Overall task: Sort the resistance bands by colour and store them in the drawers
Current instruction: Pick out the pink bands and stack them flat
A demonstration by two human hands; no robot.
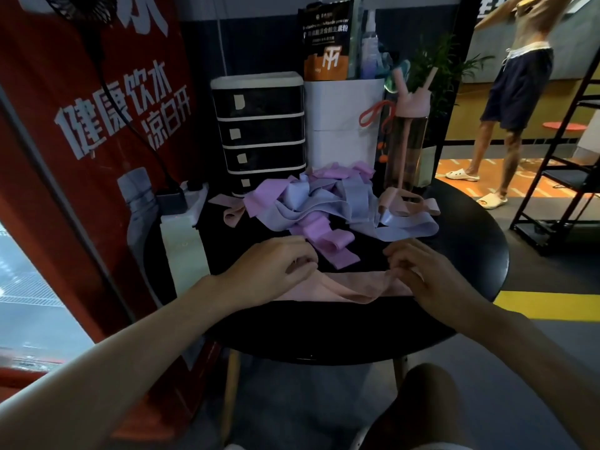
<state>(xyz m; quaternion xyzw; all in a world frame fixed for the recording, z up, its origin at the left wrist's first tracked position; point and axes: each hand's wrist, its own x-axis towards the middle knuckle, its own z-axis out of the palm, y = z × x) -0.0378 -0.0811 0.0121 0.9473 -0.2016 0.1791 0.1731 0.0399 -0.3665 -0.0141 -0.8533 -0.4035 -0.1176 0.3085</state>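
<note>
Folding small enough for the drawer unit (259, 131) (all four drawers shut, back left) wants level ends: the left hand (269, 271) pinches one end of the peach-pink resistance band (341, 289), stretched flat on the round black table (324, 326) just in front of the mixed pile (328, 203), while the right hand (425, 274) pinches the other. Keeping it taut should prevent twists as the ends meet.

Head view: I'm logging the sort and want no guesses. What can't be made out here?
All in the head view.
Pile of bands: overlapping folds hide the count per colour.
Drawer unit: label tags too small to read; dark fronts hide contents; the pile covers part of its lowest drawer.
Pink band: its ends hidden under the left hand and right hand, which grip it.
</note>
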